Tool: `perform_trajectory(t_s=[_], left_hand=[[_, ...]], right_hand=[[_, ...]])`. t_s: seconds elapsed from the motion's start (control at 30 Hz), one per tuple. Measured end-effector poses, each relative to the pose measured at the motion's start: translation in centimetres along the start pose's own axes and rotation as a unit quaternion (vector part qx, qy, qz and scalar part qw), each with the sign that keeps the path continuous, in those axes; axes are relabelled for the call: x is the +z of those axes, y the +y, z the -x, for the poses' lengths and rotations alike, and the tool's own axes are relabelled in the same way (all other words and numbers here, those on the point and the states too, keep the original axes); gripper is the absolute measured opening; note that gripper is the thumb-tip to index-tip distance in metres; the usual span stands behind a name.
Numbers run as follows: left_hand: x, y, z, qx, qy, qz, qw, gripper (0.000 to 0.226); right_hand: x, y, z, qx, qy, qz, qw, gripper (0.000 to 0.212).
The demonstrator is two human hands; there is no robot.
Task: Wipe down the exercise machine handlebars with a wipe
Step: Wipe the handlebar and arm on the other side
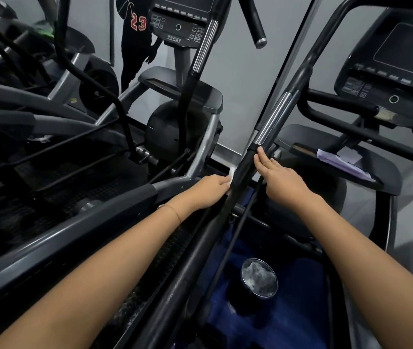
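Where the black handlebar point(244, 170) runs up the middle of the view, just below its chrome grip section point(273, 119), the white wipe point(232, 174) sits pressed against the bar's left side. The left hand point(213, 190) holds it there, fingers close together and bent onto the wipe; fingertips hidden behind the bar. A thin bracelet point(174, 211) is on that wrist. The right hand point(284, 183) rests on the bar's right side, opposite and slightly higher: thumb point(260, 153) straight, lying up along the bar, other fingers straight and side by side, pinching nothing. Below, between the forearms, a dark round tub point(259, 278) with a shiny rim stands on a blue surface point(293, 306); crumpled whitish material shows inside. Right of the bar: the machine's console point(396, 71), and under it a tray point(386, 172) with pale purple sheets point(344, 161). Upper left, a second console point(182, 21) and a person in a dark shirt point(137, 23) marked 23.
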State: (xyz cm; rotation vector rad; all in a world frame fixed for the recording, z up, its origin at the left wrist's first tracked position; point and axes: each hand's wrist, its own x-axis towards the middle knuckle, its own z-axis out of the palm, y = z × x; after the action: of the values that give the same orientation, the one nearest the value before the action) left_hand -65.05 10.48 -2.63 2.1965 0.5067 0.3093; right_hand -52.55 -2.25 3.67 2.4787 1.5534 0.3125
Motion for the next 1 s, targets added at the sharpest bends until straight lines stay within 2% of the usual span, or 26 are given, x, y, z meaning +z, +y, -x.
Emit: perform_trajectory(t_s=[0.13, 0.23, 0.4, 0.53, 0.77, 0.9, 1.0], left_hand=[[-0.7, 0.3, 0.5, -0.029, -0.016, 0.181, 0.983, 0.035], [-0.6, 0.7, 0.4, -0.030, -0.018, 0.210, 0.977, 0.030], [-0.1, -0.7, 2.1, 0.015, -0.016, 0.053, 0.998, 0.042], [-0.2, 0.0, 2.2, 0.002, -0.034, -0.020, 0.999, 0.044], [0.2, -1.5, 4.9, 0.025, -0.043, -0.045, 0.998, 0.044], [-0.2, -0.7, 5.2, 0.011, -0.042, -0.046, 0.998, 0.044], [-0.3, 0.1, 5.9, 0.009, -0.039, -0.054, 0.998, 0.044]], right_hand=[[-0.4, 0.1, 0.1, 0.001, -0.009, -0.003, 1.000, 0.085], [-0.7, 0.1, -0.1, 0.005, -0.018, 0.004, 1.000, 0.084], [-0.8, 0.0, 0.0, 0.011, -0.036, 0.008, 0.999, 0.085], [-0.8, -0.2, 0.2, 0.021, -0.039, 0.016, 0.999, 0.085], [-0.5, -0.4, 0.2, 0.012, -0.038, 0.041, 0.998, 0.080], [-0.7, -1.2, -0.1, -0.007, -0.022, 0.156, 0.988, 0.062], [-1.1, -1.5, -0.1, -0.016, -0.027, 0.185, 0.982, 0.058]])
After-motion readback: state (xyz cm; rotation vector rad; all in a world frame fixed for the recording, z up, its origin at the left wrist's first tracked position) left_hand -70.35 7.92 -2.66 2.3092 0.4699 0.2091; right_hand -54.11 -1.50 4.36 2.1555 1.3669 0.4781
